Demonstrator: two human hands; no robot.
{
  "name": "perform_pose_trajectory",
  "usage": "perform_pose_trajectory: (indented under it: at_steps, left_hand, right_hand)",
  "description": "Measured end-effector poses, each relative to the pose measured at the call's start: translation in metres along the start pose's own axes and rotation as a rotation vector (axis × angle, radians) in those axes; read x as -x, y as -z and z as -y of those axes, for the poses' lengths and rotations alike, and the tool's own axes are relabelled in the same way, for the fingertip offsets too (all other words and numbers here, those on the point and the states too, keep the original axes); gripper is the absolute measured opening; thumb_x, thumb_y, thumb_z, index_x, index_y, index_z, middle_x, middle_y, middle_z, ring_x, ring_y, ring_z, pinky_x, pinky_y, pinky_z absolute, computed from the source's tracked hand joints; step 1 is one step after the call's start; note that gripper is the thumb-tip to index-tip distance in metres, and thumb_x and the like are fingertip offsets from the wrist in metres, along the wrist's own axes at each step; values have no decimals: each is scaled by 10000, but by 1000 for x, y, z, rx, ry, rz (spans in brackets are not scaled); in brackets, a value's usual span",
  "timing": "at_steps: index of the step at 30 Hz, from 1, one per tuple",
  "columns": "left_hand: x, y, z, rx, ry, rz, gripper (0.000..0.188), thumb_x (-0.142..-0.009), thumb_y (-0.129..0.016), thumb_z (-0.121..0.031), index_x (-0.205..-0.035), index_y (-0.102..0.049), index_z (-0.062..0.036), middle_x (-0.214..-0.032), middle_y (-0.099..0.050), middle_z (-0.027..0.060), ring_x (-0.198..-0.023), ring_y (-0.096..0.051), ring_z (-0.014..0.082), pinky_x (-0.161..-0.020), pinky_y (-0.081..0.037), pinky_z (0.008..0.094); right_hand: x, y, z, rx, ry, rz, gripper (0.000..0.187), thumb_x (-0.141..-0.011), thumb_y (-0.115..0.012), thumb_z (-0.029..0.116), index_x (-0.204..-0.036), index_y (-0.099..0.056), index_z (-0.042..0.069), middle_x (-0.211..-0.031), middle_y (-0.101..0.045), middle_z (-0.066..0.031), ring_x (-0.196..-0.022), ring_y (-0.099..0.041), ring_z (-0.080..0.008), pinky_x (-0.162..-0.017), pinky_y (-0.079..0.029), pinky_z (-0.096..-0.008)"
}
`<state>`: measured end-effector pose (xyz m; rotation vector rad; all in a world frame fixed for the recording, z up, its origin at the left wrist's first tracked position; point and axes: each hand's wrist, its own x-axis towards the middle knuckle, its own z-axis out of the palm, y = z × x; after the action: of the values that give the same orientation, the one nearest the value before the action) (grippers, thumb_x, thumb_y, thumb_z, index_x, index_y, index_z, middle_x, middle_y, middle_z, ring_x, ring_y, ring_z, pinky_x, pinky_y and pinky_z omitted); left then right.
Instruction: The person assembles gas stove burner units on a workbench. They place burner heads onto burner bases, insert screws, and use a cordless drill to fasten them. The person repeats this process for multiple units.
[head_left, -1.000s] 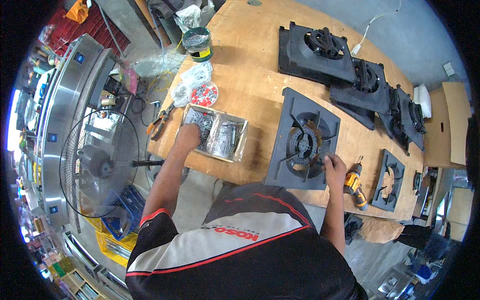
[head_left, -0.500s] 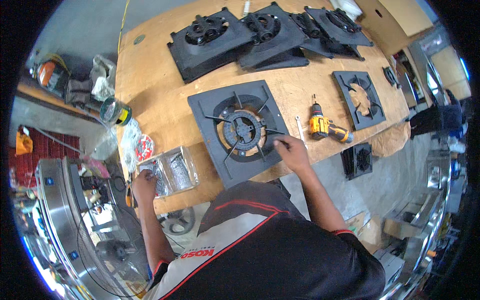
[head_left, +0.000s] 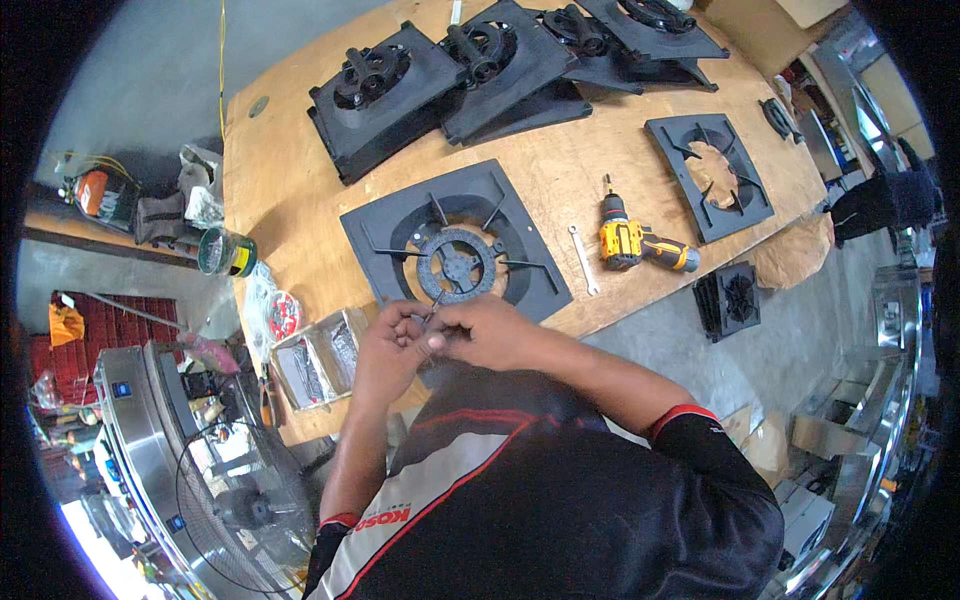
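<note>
My left hand (head_left: 389, 345) and my right hand (head_left: 492, 335) meet over the near edge of a black gas stove top (head_left: 385, 200). The fingers of both are closed in a pinch. Between their fingertips a thin, dark metal piece (head_left: 434, 306) sticks up; its lower part is hidden, and its exact kind is too small to make out. Just beyond the hands, a round burner (head_left: 456, 266) sits in the stove top's opening, ringed by pan-support arms. Left of my left hand is an open box (head_left: 308, 368) with two compartments of small metal parts.
A yellow cordless drill (head_left: 622, 240) and a spanner (head_left: 582, 260) lie to the right. Several black stove tops (head_left: 385, 95) are stacked along the far side; another stove plate (head_left: 665, 150) lies farther right. A green-rimmed container (head_left: 226, 252) stands at the left edge, above a fan (head_left: 243, 505).
My left hand has left the parts box and moved right. My right hand has come left from the stove top's right edge, and both now pinch together around a thin metal piece.
</note>
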<state>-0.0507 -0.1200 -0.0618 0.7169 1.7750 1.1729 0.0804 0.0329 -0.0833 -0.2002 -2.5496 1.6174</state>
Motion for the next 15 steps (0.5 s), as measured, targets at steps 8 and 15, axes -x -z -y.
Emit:
perform_pose_trajectory:
  at_steps: [8, 15]
  left_hand:
    - [-47, 25, 95, 322, 127, -355, 534, -856, -719, -149, -1322, -506, 1, -1135, -645, 137, -1012, -632, 233, -877, -520, 366]
    - [-51, 19, 76, 558, 338, -45, 514, -847, -669, -29, -1335, -508, -27, -1152, -657, 159, -1064, -635, 269, -926, -523, 417]
  right_hand:
    - [11, 71, -141, 16, -278, -484, 242, -876, -636, 203, -1053, -667, 42, -997, -679, -189, -933, -658, -351, -797, -512, -416]
    - [-6, 85, -161, 125, -243, -390, 209, -785, -698, 172, -953, -671, 49, -851, -662, -188, -880, -622, -374, -782, -499, -427]
